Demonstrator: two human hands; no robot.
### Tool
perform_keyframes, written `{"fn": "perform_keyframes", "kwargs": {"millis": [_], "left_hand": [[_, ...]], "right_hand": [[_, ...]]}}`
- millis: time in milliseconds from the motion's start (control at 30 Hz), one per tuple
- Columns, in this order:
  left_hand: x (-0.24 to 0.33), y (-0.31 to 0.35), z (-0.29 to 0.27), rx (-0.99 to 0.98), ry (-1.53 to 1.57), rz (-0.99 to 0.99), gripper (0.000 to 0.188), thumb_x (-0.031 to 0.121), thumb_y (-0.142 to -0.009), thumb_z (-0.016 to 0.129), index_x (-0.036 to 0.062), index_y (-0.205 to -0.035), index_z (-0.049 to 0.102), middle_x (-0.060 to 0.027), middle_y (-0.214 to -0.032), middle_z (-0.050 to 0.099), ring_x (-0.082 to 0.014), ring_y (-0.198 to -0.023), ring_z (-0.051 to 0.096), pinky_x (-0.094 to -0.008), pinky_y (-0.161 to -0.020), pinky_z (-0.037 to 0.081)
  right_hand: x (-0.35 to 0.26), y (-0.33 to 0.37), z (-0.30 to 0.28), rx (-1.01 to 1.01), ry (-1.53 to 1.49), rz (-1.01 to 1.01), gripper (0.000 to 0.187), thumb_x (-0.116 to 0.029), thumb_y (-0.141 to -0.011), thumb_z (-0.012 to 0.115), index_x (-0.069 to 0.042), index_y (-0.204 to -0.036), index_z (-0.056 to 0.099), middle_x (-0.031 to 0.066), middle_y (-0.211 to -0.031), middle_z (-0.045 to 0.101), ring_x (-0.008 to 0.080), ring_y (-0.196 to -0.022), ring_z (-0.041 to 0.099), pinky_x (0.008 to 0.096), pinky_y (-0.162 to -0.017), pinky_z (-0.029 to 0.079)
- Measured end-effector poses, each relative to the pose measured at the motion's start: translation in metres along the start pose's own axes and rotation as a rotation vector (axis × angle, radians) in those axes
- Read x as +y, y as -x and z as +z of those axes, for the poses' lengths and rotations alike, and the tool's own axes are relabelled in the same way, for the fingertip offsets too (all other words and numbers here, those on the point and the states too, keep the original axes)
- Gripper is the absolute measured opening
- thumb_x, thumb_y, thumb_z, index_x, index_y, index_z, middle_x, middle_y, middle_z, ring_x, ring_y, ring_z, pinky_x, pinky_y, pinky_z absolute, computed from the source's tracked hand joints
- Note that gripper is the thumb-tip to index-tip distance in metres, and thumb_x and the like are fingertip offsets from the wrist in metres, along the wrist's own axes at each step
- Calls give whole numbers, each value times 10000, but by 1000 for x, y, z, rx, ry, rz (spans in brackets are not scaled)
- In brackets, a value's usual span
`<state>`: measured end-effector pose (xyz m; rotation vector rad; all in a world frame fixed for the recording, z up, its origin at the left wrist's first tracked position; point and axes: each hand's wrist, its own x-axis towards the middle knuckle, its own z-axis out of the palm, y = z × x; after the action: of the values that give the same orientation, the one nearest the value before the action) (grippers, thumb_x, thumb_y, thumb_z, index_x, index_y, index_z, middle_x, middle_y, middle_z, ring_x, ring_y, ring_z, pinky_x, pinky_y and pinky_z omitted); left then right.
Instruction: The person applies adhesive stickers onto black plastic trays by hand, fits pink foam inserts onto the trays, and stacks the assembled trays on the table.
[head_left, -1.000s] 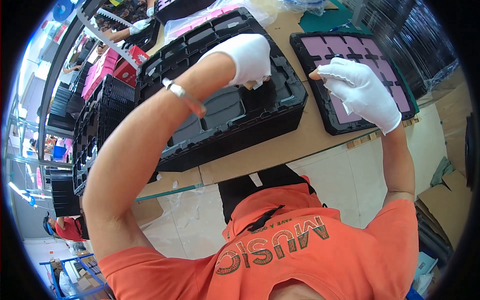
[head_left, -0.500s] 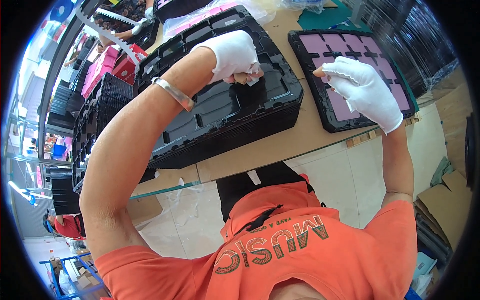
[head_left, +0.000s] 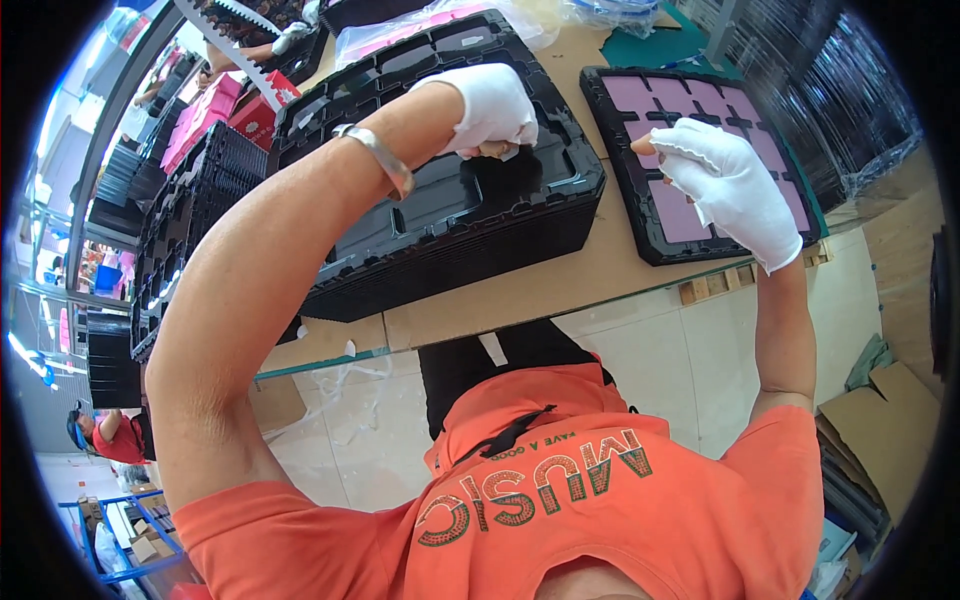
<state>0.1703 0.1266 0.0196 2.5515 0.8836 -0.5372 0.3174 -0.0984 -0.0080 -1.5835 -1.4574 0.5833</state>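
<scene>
Left grip (head_left: 490,108) shifted rightward, blocking black trays (head_left: 440,215); right grip (head_left: 722,185) over pads (head_left: 676,222); closure unclear.

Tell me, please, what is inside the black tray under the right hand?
In the black tray, flat pinkish-purple material shows between black dividers. The white-gloved right hand hides part of it, and whatever lies beneath the material cannot be seen.

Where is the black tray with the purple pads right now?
In the head view, the tray lies on the table at the upper right, just right of the stack of black trays and partly hidden by the gloved right hand.
</scene>
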Motion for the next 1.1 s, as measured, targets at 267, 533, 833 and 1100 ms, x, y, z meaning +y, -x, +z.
{"fn": "perform_keyframes", "kwargs": {"millis": [267,533,833,1100], "left_hand": [[-54,52,7,112,756,170,248,264,-828,680,26,-899,682,-17,-698,601,-81,-479,483,-230,-426,389],[-119,237,21,479,178,-63,69,86,-780,636,69,-828,682,-23,-581,564,-162,-521,567,-289,-507,443],[-218,158,-18,564,-227,-46,135,60,-757,610,31,-853,700,-120,-722,670,-220,-617,653,-319,-621,525],[-335,-5,-63,455,-637,142,142,135,-676,699,81,-803,731,-87,-622,636,-239,-529,602,-362,-511,491]], "right_hand": [[9,3,-2,12,68,-48,203,-25,-913,566,5,-1087,666,10,-843,586,52,-601,482,208,-520,394],[10,-5,-1,75,-26,100,214,-8,-907,546,6,-1078,673,-5,-823,553,43,-625,448,194,-533,350],[-9,-44,23,-5,-49,129,221,-26,-930,531,2,-1104,664,-19,-824,534,22,-673,477,175,-550,369],[-7,-47,16,9,33,140,221,-7,-911,531,-6,-1085,667,-11,-787,523,38,-629,453,198,-547,367]]}}
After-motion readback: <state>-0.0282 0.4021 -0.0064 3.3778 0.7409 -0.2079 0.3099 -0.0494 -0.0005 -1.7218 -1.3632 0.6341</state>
